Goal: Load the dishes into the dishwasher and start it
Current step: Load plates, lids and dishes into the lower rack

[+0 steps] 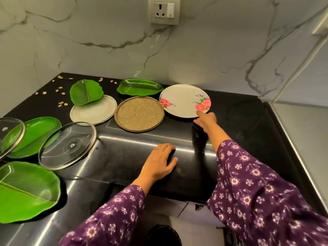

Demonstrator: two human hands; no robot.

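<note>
1. Purple flowered sleeves [257,183] reach over a black counter [239,121].
2. Left hand [159,162] lies flat on the counter, fingers relaxed, holding nothing.
3. Right hand [205,119] stretches straight fingers to the near rim of a rose-patterned plate [182,98] by the back wall, gripping nothing.
4. Left of that plate sit a brown speckled plate [139,113], a white plate [94,113], green leaf-shaped plates [86,92] and glass lids [68,145].

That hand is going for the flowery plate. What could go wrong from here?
The right hand reaches only the near rim of the round white plate with pink roses, which lies flat on the glossy black counter; it might slide rather than lift. That plate lies close beside the round brown speckled plate, so a push could knock them together.
</note>
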